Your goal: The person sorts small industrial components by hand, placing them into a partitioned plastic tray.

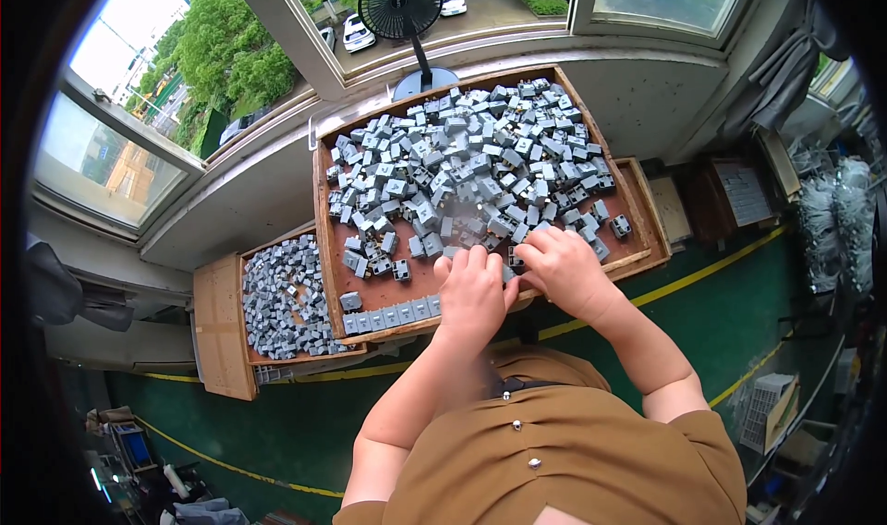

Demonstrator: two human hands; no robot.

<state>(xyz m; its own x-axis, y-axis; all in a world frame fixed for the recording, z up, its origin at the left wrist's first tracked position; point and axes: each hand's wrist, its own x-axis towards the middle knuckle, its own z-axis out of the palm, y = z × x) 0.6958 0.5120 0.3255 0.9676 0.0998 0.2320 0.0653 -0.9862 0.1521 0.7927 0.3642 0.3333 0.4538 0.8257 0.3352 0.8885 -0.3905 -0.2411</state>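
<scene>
Both of my hands work at the near edge of a shallow wooden tray (pixel 321 213) that holds a big heap of small grey block-shaped parts (pixel 397 189). My left hand (pixel 473 289) curls its fingers over the right end of a straight row of grey blocks (pixel 390 314); what lies under the fingers is hidden. Just to the right, my right hand (pixel 565 271) has its fingertips closed on a small grey block with a dark open side (pixel 515 258). The two thumbs come close together beside the tray's front rim.
A lower wooden tray (pixel 246 314) of similar grey blocks stands to the left, with a cardboard sheet (pixel 220 326) beside it. A black fan (pixel 403 6) stands behind the main tray by the windows. Shelving and plastic-wrapped goods (pixel 843 220) are at the right.
</scene>
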